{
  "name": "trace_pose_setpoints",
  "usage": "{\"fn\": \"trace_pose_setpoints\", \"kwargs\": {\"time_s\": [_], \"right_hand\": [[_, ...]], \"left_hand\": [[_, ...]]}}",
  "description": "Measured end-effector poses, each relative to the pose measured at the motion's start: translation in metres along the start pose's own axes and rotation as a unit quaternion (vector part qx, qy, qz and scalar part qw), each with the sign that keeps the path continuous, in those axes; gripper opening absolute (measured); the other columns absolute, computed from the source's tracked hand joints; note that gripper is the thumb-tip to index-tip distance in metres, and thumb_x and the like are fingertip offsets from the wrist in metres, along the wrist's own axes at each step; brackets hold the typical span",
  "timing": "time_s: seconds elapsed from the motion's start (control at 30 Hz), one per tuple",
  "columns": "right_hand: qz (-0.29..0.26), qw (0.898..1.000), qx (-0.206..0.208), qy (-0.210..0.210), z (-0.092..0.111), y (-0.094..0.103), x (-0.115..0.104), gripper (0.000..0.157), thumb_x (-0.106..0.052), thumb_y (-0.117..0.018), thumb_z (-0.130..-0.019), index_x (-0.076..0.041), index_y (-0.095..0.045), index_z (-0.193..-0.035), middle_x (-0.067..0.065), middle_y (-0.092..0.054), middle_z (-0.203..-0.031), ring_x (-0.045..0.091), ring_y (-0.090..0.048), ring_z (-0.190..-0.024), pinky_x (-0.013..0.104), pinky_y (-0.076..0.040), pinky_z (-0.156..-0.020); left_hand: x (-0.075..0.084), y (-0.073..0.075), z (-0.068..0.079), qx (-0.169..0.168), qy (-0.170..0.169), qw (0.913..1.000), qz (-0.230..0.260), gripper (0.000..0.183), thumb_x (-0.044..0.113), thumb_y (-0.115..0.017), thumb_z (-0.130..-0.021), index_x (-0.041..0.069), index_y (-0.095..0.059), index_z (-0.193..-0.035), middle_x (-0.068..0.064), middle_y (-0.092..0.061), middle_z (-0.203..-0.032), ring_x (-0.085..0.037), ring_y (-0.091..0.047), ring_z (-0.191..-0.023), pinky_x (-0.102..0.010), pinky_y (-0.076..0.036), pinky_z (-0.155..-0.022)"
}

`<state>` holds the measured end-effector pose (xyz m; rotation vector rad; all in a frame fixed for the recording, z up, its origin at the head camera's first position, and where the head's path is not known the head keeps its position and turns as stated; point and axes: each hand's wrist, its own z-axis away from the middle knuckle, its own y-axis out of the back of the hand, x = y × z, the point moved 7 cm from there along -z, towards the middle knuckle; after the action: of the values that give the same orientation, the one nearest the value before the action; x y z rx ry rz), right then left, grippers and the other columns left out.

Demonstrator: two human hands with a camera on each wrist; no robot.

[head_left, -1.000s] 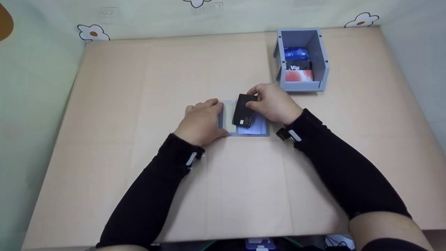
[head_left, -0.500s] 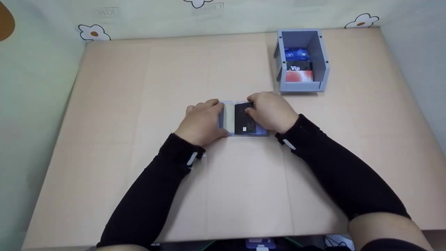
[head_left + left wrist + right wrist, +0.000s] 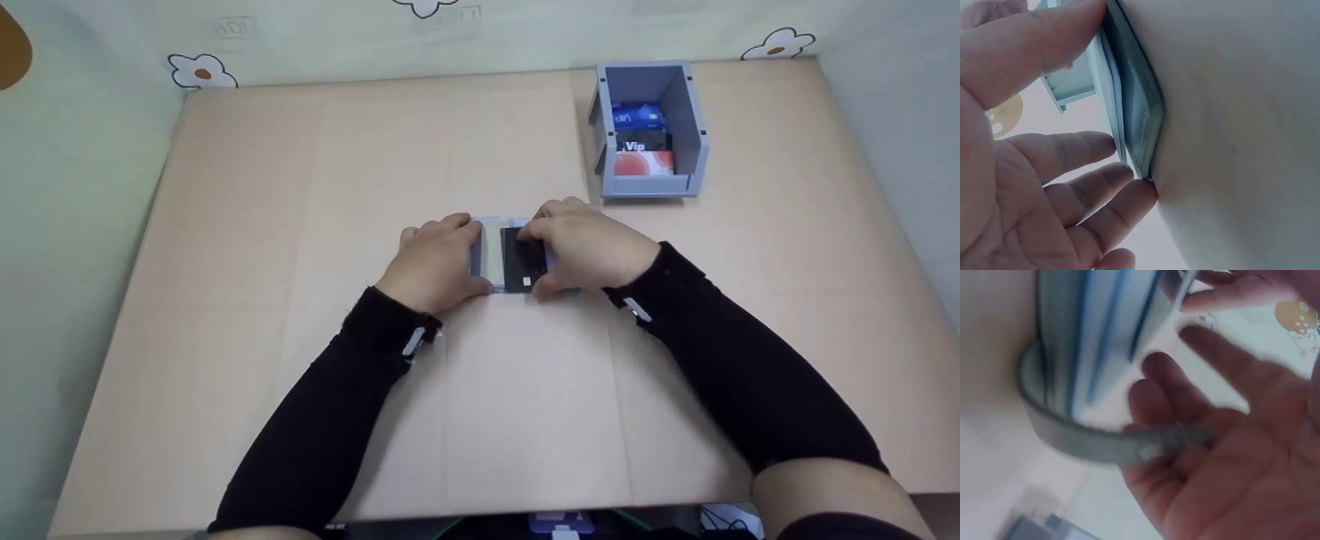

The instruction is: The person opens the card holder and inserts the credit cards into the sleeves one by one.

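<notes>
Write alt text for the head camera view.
A left hand holds an open wallet on a table while the right hand touches a black card at the wallet's right side. Farther back, to the right, stands a gray bin of cards.

Before you stands a table (image 3: 360, 187) with a pale tan top, marked by faint straight creases. Behind the table's far edge you see a pale green back wall (image 3: 322, 45) printed with outlined white flowers, including one flower (image 3: 202, 73) by the far left corner and another (image 3: 778, 49) near the far right corner. A pale green left wall (image 3: 82, 210) and a greyer right wall (image 3: 892, 127) flank the table. Light spreads softly across the table. Below its near edge, you can make out dark cables (image 3: 724, 519).
</notes>
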<state>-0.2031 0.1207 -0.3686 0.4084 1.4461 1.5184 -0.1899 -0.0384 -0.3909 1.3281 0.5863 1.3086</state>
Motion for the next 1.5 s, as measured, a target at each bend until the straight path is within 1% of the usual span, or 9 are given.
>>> {"fn": "trace_pose_setpoints", "kwargs": {"time_s": [0.03, 0.1, 0.2, 0.3, 0.57, 0.9, 1.07, 1.27, 1.5], "right_hand": [[0.008, 1.0, -0.006, 0.004, 0.001, -0.001, -0.001, 0.074, -0.036, -0.095, -0.074, -0.009, -0.067, -0.137, 0.01, -0.063, -0.129, 0.031, -0.052, -0.118, 0.045, -0.044, -0.106], [0.022, 1.0, -0.008, 0.009, 0.002, -0.003, -0.003, 0.076, -0.036, -0.096, -0.073, -0.009, -0.066, -0.138, 0.011, -0.061, -0.131, 0.033, -0.051, -0.119, 0.047, -0.042, -0.108], [0.032, 0.999, 0.004, 0.01, 0.0, -0.005, -0.005, 0.074, -0.034, -0.095, -0.074, -0.008, -0.066, -0.137, 0.013, -0.06, -0.13, 0.034, -0.052, -0.118, 0.048, -0.041, -0.108], [0.041, 0.999, 0.021, 0.015, -0.002, -0.007, -0.005, 0.072, -0.034, -0.095, -0.075, -0.007, -0.067, -0.135, 0.014, -0.061, -0.126, 0.034, -0.053, -0.114, 0.048, -0.042, -0.105], [0.038, 0.998, 0.036, 0.024, -0.004, -0.009, -0.009, 0.07, -0.038, -0.092, -0.079, -0.003, -0.066, -0.135, 0.016, -0.06, -0.126, 0.034, -0.053, -0.112, 0.048, -0.041, -0.105], [0.041, 0.998, 0.051, 0.013, -0.007, -0.01, -0.007, 0.068, -0.036, -0.088, -0.082, -0.004, -0.065, -0.138, 0.017, -0.059, -0.128, 0.036, -0.055, -0.113, 0.049, -0.042, -0.104], [0.034, 0.998, 0.057, 0.004, -0.009, -0.009, -0.004, 0.068, -0.036, -0.089, -0.079, -0.006, -0.066, -0.135, 0.016, -0.059, -0.127, 0.036, -0.053, -0.114, 0.05, -0.041, -0.104], [0.01, 0.998, 0.066, -0.018, -0.011, -0.008, 0.002, 0.071, -0.036, -0.09, -0.075, -0.006, -0.064, -0.134, 0.015, -0.055, -0.121, 0.036, -0.046, -0.112, 0.049, -0.038, -0.103], [0.018, 0.996, 0.08, -0.018, -0.011, -0.007, -0.002, 0.069, -0.034, -0.09, -0.073, -0.004, -0.066, -0.13, 0.016, -0.053, -0.117, 0.036, -0.044, -0.11, 0.049, -0.035, -0.102]], "left_hand": [[0.0, 0.0, 0.0, 0.0, 0.0, 1.0, 0.0, 0.085, 0.044, -0.084, -0.086, 0.01, -0.05, -0.155, -0.014, -0.042, -0.166, -0.038, -0.047, -0.147, -0.052, -0.037, -0.111], [0.0, 0.0, 0.0, 0.0, 0.0, 1.0, 0.0, 0.085, 0.044, -0.084, -0.086, 0.01, -0.049, -0.156, -0.014, -0.042, -0.166, -0.038, -0.047, -0.147, -0.052, -0.037, -0.111], [0.0, 0.0, 0.0, -0.001, 0.001, 1.0, 0.002, 0.085, 0.044, -0.085, -0.086, 0.01, -0.049, -0.156, -0.013, -0.042, -0.166, -0.037, -0.047, -0.147, -0.051, -0.037, -0.11], [0.0, -0.001, -0.001, -0.002, 0.003, 1.0, 0.004, 0.085, 0.043, -0.085, -0.086, 0.01, -0.05, -0.155, -0.013, -0.043, -0.166, -0.037, -0.047, -0.147, -0.052, -0.037, -0.11], [0.0, -0.001, -0.001, -0.002, 0.004, 1.0, 0.004, 0.084, 0.044, -0.085, -0.086, 0.01, -0.05, -0.155, -0.013, -0.044, -0.166, -0.036, -0.047, -0.148, -0.052, -0.037, -0.111], [0.0, -0.001, -0.001, -0.008, 0.007, 0.9999, 0.0, 0.088, 0.046, -0.084, -0.087, 0.01, -0.047, -0.158, -0.012, -0.042, -0.167, -0.036, -0.044, -0.149, -0.053, -0.036, -0.113], [0.0, 0.0, 0.0, -0.007, 0.007, 0.9999, 0.002, 0.087, 0.046, -0.084, -0.087, 0.01, -0.047, -0.158, -0.011, -0.042, -0.167, -0.036, -0.044, -0.149, -0.052, -0.035, -0.113], [0.0, -0.001, -0.001, -0.003, 0.003, 1.0, 0.002, 0.085, 0.045, -0.085, -0.086, 0.01, -0.05, -0.155, -0.011, -0.044, -0.165, -0.036, -0.047, -0.146, -0.052, -0.037, -0.111], [0.0, -0.001, -0.002, -0.001, 0.002, 1.0, -0.001, 0.084, 0.045, -0.085, -0.086, 0.01, -0.051, -0.154, -0.011, -0.045, -0.164, -0.037, -0.049, -0.145, -0.053, -0.038, -0.109]]}}
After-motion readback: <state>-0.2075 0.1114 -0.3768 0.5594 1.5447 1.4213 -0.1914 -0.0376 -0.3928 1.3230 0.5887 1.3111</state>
